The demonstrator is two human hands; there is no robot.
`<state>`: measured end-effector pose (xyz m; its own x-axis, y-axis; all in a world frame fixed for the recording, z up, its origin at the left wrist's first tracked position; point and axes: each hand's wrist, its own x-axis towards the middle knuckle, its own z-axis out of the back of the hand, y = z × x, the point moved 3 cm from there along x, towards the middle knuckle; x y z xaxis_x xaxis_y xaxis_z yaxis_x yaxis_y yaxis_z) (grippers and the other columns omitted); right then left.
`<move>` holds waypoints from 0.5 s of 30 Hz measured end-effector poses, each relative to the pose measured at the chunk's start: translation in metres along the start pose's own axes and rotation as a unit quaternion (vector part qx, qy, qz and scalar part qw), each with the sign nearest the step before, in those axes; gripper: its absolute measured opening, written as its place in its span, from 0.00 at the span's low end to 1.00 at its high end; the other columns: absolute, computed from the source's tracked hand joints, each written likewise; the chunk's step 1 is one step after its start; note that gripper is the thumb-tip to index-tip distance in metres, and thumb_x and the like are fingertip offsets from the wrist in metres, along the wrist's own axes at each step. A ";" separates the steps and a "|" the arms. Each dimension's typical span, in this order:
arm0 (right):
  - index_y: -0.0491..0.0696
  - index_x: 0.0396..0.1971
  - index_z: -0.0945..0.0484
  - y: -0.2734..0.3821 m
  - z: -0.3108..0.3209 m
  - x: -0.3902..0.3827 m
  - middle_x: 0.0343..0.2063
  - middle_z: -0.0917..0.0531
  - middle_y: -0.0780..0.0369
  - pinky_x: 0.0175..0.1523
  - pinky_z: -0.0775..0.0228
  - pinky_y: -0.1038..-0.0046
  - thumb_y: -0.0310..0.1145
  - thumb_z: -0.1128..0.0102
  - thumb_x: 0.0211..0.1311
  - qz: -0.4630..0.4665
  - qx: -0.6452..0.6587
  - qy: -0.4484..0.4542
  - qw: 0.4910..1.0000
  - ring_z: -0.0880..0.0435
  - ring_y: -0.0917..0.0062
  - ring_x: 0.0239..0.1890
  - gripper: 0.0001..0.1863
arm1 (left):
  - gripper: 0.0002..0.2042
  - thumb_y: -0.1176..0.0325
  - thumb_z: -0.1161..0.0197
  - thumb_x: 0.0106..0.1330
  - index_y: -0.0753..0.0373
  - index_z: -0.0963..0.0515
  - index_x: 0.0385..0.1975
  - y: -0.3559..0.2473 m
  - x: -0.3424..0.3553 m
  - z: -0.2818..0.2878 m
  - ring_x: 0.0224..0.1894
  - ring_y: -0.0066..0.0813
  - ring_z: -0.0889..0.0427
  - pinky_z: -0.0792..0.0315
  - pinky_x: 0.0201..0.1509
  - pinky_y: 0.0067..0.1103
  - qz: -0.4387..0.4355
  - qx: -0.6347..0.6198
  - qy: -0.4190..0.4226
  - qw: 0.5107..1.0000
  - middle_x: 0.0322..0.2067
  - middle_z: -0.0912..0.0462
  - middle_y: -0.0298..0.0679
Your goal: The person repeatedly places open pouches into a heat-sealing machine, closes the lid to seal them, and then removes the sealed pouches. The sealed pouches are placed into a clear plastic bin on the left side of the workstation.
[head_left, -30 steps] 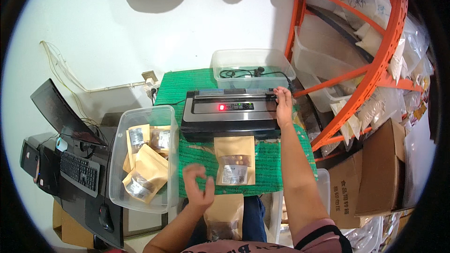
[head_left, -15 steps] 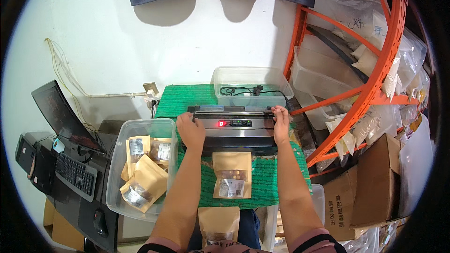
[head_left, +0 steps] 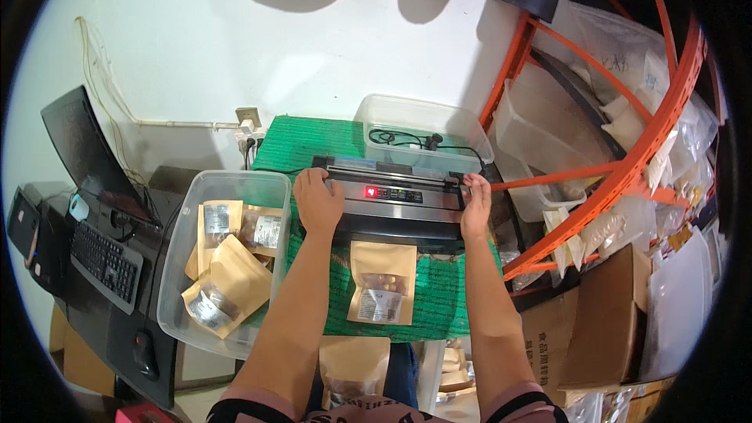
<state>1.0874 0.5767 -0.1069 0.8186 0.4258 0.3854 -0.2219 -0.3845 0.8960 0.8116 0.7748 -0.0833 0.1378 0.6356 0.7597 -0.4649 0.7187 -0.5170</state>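
A black-and-silver sealing machine (head_left: 384,205) with a red lit display lies on the green-covered table (head_left: 305,135). My left hand (head_left: 319,202) grips its left end and my right hand (head_left: 475,204) its right end, both with curled fingers. A kraft pouch with a window and label (head_left: 382,282) lies at the machine's front, its top end against the housing. Another kraft pouch (head_left: 352,352) rests below the table's front edge, over my legs.
At left are a clear tub (head_left: 168,298) of several pouches and a desk with monitor (head_left: 98,160) and keyboard (head_left: 102,258). Behind the machine is a tub of cables (head_left: 423,110). At right stand orange shelving (head_left: 572,239) with bagged goods and cardboard boxes (head_left: 595,313).
My left hand has moved up from beside the front pouch onto the machine's left end. My right hand remains at the right end. The red display now reads differently.
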 end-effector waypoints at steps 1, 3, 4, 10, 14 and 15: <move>0.47 0.46 0.27 0.001 0.008 -0.003 0.45 0.21 0.65 0.54 0.36 0.75 0.40 0.51 0.72 0.010 0.011 -0.014 1.000 0.25 0.79 0.49 0.13 | 0.10 0.70 0.38 0.53 0.62 0.28 0.34 -0.001 0.000 0.001 0.44 0.47 0.27 0.35 0.51 0.37 0.003 0.000 -0.004 1.000 0.35 0.26 0.45; 0.43 0.43 0.26 0.012 0.034 -0.012 0.45 0.21 0.59 0.54 0.35 0.71 0.42 0.50 0.72 0.061 -0.193 -0.039 0.979 0.25 0.71 0.49 0.16 | 0.13 0.67 0.35 0.52 0.62 0.28 0.35 -0.004 0.002 0.004 0.45 0.47 0.27 0.35 0.51 0.37 -0.014 -0.019 0.017 1.000 0.36 0.26 0.45; 0.41 0.43 0.26 0.016 0.046 -0.019 0.45 0.21 0.56 0.54 0.35 0.69 0.43 0.50 0.71 0.087 -0.285 -0.061 0.953 0.25 0.68 0.49 0.18 | 0.15 0.65 0.34 0.52 0.62 0.27 0.37 -0.007 0.002 0.006 0.45 0.47 0.27 0.34 0.52 0.37 -0.033 -0.040 0.042 0.998 0.37 0.25 0.44; 0.41 0.45 0.31 0.002 0.066 -0.081 0.28 0.22 0.58 0.27 0.30 0.70 0.57 0.52 0.68 -0.237 -0.289 -0.031 0.927 0.23 0.74 0.22 0.29 | 0.34 0.51 0.24 0.41 0.58 0.25 0.51 -0.041 -0.014 0.015 0.58 0.47 0.31 0.38 0.62 0.42 -0.326 -0.120 0.295 0.890 0.50 0.26 0.45; 0.43 0.44 0.31 0.012 0.057 -0.084 0.21 0.24 0.61 0.21 0.35 0.74 0.56 0.52 0.68 -0.276 -0.173 -0.083 0.942 0.29 0.79 0.17 0.27 | 0.37 0.51 0.24 0.37 0.56 0.25 0.52 -0.056 -0.015 0.021 0.61 0.44 0.33 0.39 0.62 0.42 -0.418 0.011 0.343 0.841 0.55 0.28 0.43; 0.44 0.43 0.32 0.019 0.057 -0.078 0.21 0.25 0.62 0.20 0.35 0.75 0.56 0.52 0.68 -0.255 -0.164 -0.089 0.949 0.29 0.80 0.17 0.26 | 0.37 0.52 0.24 0.37 0.56 0.26 0.52 -0.061 -0.009 0.025 0.61 0.42 0.33 0.39 0.62 0.42 -0.444 0.014 0.316 0.838 0.55 0.28 0.42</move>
<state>1.0492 0.4898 -0.1328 0.9341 0.3309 -0.1341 0.0985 0.1222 0.9876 0.8172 0.7180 -0.0492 0.8722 -0.1183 0.4747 0.0481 0.9864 0.1574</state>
